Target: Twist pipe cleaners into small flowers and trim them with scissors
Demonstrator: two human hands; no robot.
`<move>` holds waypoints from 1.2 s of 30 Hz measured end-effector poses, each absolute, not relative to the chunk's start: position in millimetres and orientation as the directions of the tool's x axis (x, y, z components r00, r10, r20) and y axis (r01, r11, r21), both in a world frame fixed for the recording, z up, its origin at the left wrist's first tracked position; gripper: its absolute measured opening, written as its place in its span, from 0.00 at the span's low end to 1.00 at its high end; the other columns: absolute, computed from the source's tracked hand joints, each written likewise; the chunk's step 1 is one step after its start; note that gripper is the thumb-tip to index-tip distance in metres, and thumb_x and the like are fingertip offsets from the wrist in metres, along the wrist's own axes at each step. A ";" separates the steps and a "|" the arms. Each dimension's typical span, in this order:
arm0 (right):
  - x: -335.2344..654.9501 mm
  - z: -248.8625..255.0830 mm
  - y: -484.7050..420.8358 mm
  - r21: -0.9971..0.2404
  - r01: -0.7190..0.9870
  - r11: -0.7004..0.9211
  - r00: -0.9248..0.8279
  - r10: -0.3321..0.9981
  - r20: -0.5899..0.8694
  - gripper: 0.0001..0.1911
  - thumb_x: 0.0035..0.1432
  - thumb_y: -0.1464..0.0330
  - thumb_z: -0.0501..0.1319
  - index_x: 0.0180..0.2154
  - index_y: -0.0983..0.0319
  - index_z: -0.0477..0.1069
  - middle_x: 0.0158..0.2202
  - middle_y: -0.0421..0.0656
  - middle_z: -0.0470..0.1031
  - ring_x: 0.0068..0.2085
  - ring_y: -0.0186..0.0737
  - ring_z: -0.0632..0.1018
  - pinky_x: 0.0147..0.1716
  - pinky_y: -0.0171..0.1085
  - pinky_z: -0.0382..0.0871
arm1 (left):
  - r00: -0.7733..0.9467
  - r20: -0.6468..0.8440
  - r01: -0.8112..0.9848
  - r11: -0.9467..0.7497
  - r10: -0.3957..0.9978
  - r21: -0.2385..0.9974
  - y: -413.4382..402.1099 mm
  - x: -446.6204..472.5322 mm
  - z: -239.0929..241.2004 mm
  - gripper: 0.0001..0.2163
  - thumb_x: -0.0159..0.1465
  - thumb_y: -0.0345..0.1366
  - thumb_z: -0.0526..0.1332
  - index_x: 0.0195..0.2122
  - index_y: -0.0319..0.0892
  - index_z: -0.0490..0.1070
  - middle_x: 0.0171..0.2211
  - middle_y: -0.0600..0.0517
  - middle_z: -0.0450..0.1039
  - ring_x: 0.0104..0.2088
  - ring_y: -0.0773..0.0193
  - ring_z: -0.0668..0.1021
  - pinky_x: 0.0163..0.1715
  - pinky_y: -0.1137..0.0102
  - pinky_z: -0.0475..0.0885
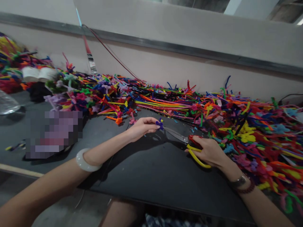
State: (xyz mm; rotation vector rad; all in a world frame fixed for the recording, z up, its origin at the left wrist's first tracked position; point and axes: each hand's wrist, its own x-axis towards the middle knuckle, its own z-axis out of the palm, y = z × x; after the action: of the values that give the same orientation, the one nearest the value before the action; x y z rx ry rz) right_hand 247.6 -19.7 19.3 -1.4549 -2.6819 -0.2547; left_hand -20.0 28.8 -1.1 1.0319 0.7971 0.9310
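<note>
Between the thumb and fingers of my left hand (145,128) is a small purple pipe-cleaner flower (160,124) with a yellow bit at its top. My right hand (208,149) grips a pair of scissors (176,135) with red and yellow handles. The blades point left and their tips reach the flower's edge; whether they touch it I cannot tell. Both hands are above the dark table (151,179), near its middle.
A long heap of colourful pipe cleaners (163,102) lines the wall and spreads down the right side (255,157). A blurred-out purplish item (55,134) lies at left, with white rolls (39,74) and clear plastic (8,104) behind. A thin cord (106,47) hangs along the wall.
</note>
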 end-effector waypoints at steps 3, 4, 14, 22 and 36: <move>247.2 23.2 -19.3 0.019 0.862 0.507 -0.505 0.853 0.133 0.20 0.49 0.51 0.51 0.31 0.62 0.63 0.21 0.42 0.70 0.21 0.37 0.70 0.20 0.32 0.55 | 0.390 -0.096 -0.269 0.213 0.916 0.939 28.5 -19.7 -1.1 0.08 0.44 0.31 0.65 0.28 0.38 0.71 0.28 0.52 0.71 0.28 0.73 0.71 0.33 0.75 0.65; 247.6 25.3 -19.2 -0.040 0.869 0.493 -0.487 0.867 0.111 0.18 0.49 0.52 0.52 0.30 0.61 0.63 0.20 0.41 0.69 0.21 0.36 0.69 0.19 0.31 0.55 | 0.380 -0.093 -0.272 0.208 0.920 0.940 28.4 -19.5 -1.2 0.09 0.44 0.31 0.65 0.28 0.38 0.71 0.28 0.52 0.71 0.28 0.73 0.71 0.33 0.75 0.65; 250.4 59.6 -35.6 -0.639 0.739 0.215 -0.475 0.838 -0.268 0.19 0.54 0.53 0.44 0.26 0.59 0.62 0.19 0.40 0.65 0.16 0.33 0.67 0.12 0.31 0.61 | 0.292 0.040 -0.076 -0.018 0.955 0.997 28.1 -16.8 -0.8 0.10 0.48 0.37 0.62 0.30 0.37 0.71 0.23 0.53 0.70 0.22 0.74 0.68 0.27 0.76 0.64; 251.5 52.3 -33.6 -0.561 0.827 0.042 -0.389 0.764 -0.516 0.19 0.51 0.52 0.49 0.25 0.62 0.60 0.17 0.35 0.59 0.14 0.26 0.62 0.10 0.26 0.55 | 0.383 0.123 0.047 -0.152 0.916 0.987 25.1 -15.6 1.2 0.10 0.52 0.39 0.58 0.30 0.37 0.68 0.20 0.54 0.68 0.20 0.73 0.70 0.22 0.77 0.63; 250.1 54.4 -32.7 -0.566 0.819 0.093 -0.439 0.736 -0.515 0.17 0.49 0.56 0.54 0.23 0.62 0.55 0.18 0.34 0.54 0.15 0.24 0.59 0.11 0.24 0.53 | 0.369 0.080 0.112 -0.129 0.926 0.985 23.8 -15.5 2.6 0.10 0.51 0.38 0.59 0.29 0.35 0.69 0.17 0.55 0.66 0.19 0.73 0.69 0.20 0.77 0.61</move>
State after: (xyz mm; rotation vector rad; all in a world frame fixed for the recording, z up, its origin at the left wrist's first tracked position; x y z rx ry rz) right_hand 250.1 -32.7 54.4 -1.7104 -2.3926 1.3597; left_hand -15.5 23.8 2.6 1.5387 0.9679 0.9347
